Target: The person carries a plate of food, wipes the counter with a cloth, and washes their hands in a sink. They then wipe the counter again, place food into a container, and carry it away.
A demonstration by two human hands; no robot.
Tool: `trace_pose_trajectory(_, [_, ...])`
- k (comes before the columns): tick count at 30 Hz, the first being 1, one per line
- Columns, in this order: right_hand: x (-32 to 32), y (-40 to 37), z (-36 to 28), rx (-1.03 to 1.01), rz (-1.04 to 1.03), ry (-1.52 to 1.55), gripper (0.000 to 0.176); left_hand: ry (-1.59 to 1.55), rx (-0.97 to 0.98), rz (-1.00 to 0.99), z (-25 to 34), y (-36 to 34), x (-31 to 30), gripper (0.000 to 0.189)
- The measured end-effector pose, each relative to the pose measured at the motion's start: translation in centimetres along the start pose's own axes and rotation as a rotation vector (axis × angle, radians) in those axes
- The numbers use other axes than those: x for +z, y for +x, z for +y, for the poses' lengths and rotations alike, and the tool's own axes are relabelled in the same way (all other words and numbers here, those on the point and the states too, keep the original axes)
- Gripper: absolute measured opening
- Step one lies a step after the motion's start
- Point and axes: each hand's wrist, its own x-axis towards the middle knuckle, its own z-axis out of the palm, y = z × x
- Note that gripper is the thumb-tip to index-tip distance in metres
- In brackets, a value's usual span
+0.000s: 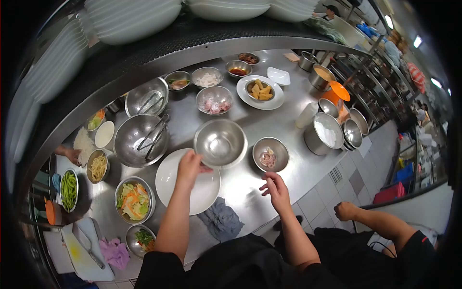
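My left hand (191, 167) grips the near left rim of an empty steel bowl (220, 143), which overlaps the far edge of a large white plate (207, 189). Fingers apart and holding nothing, my right hand (275, 190) is just below a smaller steel bowl (280, 150). Pale squid-like rings (268, 158) lie inside that one. Between my forearms a crumpled grey cloth (221, 219) rests on the steel counter. Left of the plate stands a bowl of cut cabbage and carrot (133, 201).
Behind are bowls of ingredients and a large bowl with tongs (155, 140). A steel pot (321, 134) stands at right. Stacked white dishes (132, 19) fill the overhead shelf (192, 57). Other people's hands appear at right (345, 211) and far left (73, 155).
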Motion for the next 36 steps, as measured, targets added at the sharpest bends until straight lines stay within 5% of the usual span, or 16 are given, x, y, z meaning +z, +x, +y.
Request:
trace_pose_trajectory(3, [1.7,-0.2,-1.7,0.087,-0.001,0.146,0.022,0.210,-0.039,-0.186,-2.7,-4.2,0.3,0.014])
trace_pose_trajectory(6, [0.5,-0.4,-0.6,0.081,0.109,-0.124,0.018,0.190,-0.119,-0.393,-3.0,-7.8,1.0,0.016])
trace_pose_trajectory(9, [-2.3,-0.4,-0.3,0.145,0.229,-0.023,0.024,0.236,-0.060,-0.390,-2.2,-10.1,1.5,0.023])
trace_pose_trajectory(14, [-13.6,1.9,-1.2,0.063,0.600,0.100,0.020,0.254,-0.077,-0.421,-2.7,-10.6,-0.7,0.029])
trace_pose_trajectory(21, [-32.9,12.0,-3.8,-0.170,0.987,-0.009,0.022,0.259,-0.132,-0.186,-3.6,-10.3,0.8,0.029])
trace_pose_trajectory(25, [-39.8,21.2,-5.3,-0.126,0.979,-0.161,0.024,0.262,-0.144,-0.095,-5.6,-8.5,4.8,0.028])
trace_pose_trajectory(29, [-43.7,28.5,-4.3,-0.001,0.753,-0.170,0.027,0.273,-0.157,-0.040,-6.7,-7.9,10.5,0.028])
trace_pose_trajectory(31, [-44.3,30.0,-4.8,0.069,0.791,-0.486,0.026,0.275,-0.143,-0.035,-7.4,-7.7,12.4,0.028])
trace_pose_trajectory(36, [-38.7,26.4,-5.4,-0.276,0.531,-0.143,0.016,0.237,-0.164,0.069,-7.8,-8.4,14.2,0.026])
